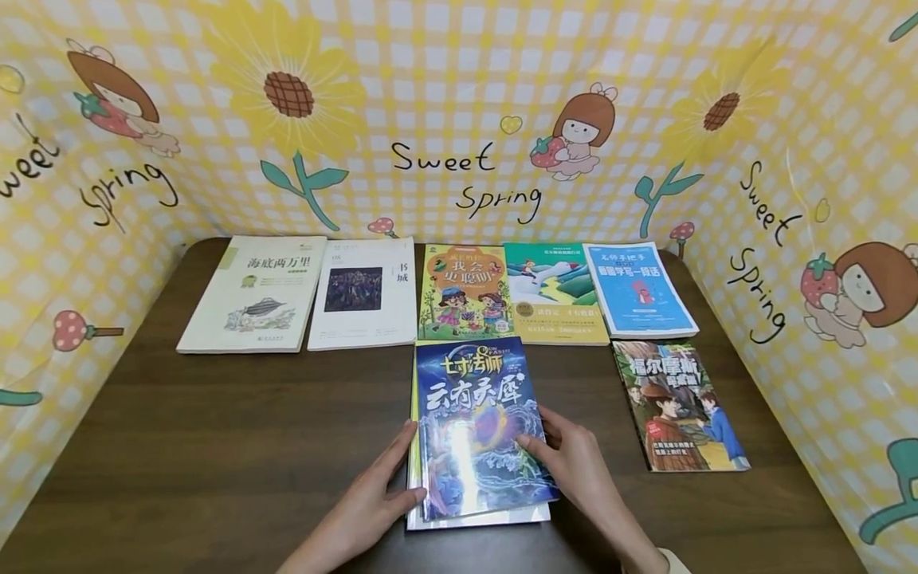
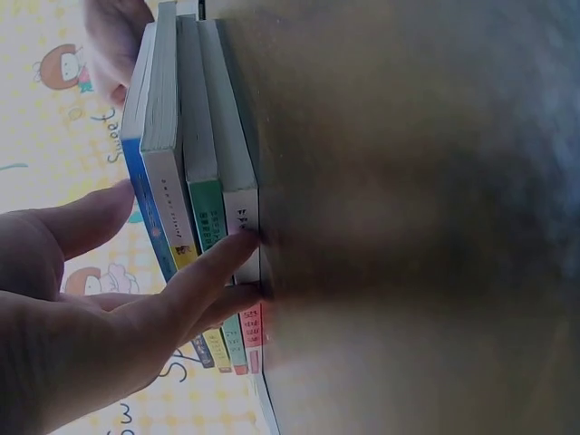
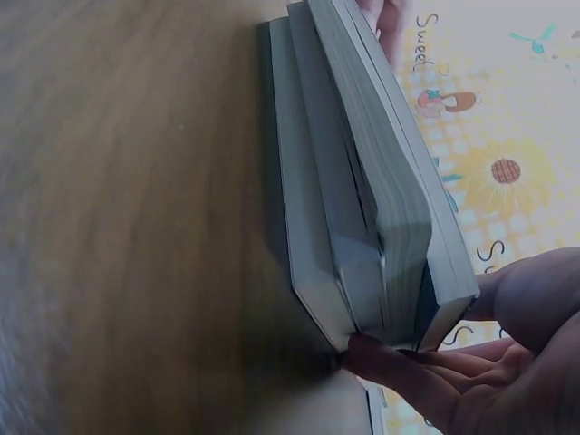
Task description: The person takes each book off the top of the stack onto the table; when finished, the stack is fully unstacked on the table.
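A stack of several books [image 1: 476, 462] sits on the near middle of the table, topped by a blue-purple book with a shiny illustrated cover. My left hand [image 1: 376, 498] holds its left side, thumb at the top book's edge. In the left wrist view, fingers [image 2: 213, 272] of that hand reach across the spines to the lowest book. On the opposite side my right hand [image 1: 577, 462] grips the stack, its thumb over the top cover. Page edges [image 3: 399, 236] face the right wrist view, where the right fingertips touch the lower books' corners.
Along the back edge lie a pale green book [image 1: 251, 295], a white book [image 1: 394, 295], an orange book [image 1: 469, 279], a green-and-yellow book [image 1: 555, 295] and a blue book [image 1: 638, 287]. A dark comic-style book [image 1: 681, 406] lies right of the stack. Yellow checked cloth [image 1: 445, 96] surrounds the table.
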Action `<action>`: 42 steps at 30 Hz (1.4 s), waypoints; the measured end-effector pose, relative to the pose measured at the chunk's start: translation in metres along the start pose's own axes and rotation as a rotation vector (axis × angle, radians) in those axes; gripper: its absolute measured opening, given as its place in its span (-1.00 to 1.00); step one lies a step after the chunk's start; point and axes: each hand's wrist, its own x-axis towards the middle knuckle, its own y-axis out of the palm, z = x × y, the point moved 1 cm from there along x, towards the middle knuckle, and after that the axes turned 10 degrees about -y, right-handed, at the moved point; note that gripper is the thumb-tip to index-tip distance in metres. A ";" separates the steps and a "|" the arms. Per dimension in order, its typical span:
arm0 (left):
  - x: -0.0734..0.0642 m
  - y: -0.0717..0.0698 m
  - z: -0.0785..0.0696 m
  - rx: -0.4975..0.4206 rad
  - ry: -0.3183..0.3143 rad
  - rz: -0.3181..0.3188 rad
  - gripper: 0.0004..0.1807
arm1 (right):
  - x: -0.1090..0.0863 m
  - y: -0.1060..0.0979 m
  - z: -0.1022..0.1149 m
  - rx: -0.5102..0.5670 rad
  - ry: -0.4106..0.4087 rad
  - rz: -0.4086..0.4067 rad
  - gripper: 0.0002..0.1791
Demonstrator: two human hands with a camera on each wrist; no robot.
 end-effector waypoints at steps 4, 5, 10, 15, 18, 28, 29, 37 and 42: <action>0.000 -0.001 0.001 0.019 0.039 0.021 -0.17 | 0.001 -0.006 -0.003 0.045 0.078 0.018 -0.35; 0.000 -0.001 0.001 0.018 0.051 0.029 -0.18 | 0.001 -0.008 -0.003 0.058 0.098 0.024 -0.37; 0.001 0.000 0.003 -0.002 0.059 0.067 -0.22 | 0.003 -0.019 -0.010 0.166 0.188 0.051 -0.47; 0.002 0.002 0.003 0.040 0.031 0.049 -0.22 | 0.003 -0.033 -0.020 0.321 0.248 0.094 -0.47; 0.002 0.003 0.004 0.062 0.030 0.037 -0.22 | 0.002 -0.046 -0.023 0.385 0.260 0.108 -0.45; 0.003 0.001 0.005 0.011 0.025 0.074 -0.20 | -0.002 -0.113 -0.020 0.196 0.293 0.081 -0.31; 0.003 0.001 0.005 0.008 0.023 0.079 -0.20 | -0.002 -0.120 -0.021 0.195 0.306 0.071 -0.29; 0.003 0.000 0.005 -0.015 0.025 0.089 -0.21 | -0.008 -0.150 -0.038 0.124 0.370 -0.013 -0.23; 0.003 -0.001 0.004 -0.024 0.028 0.081 -0.21 | -0.011 -0.146 -0.053 0.038 0.336 -0.010 -0.30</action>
